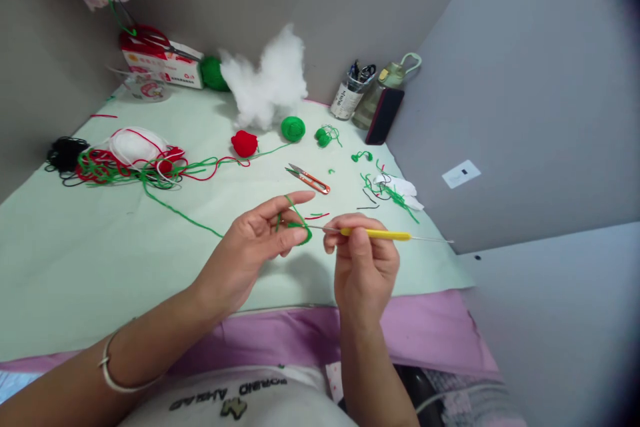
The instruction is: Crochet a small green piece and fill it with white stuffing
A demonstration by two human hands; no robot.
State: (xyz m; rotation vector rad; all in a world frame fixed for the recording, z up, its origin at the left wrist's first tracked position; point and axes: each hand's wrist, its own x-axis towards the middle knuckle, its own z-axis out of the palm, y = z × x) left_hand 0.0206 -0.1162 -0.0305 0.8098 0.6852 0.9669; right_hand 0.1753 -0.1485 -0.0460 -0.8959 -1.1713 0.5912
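My left hand (pixel 267 230) pinches a small green crochet piece (pixel 303 235) between thumb and fingers, with green yarn looped over the raised index finger. From that hand a green strand (pixel 185 215) runs left across the table to a tangle of yarn. My right hand (pixel 363 260) grips a crochet hook (pixel 377 234) by its yellow handle. The hook's thin metal tip reaches left to the green piece; whether it passes through a stitch is too small to tell. Orange-handled thread snips (pixel 309 180) lie just beyond my hands.
A mixed yarn tangle (pixel 135 160) lies left. Behind are a red ball (pixel 245 143), a green ball (pixel 293 129) and white stuffing (pixel 270 77). A pen cup (pixel 345 100), bottle (pixel 370 107) and phone (pixel 385 117) stand by the right wall, near yarn scraps (pixel 395 193).
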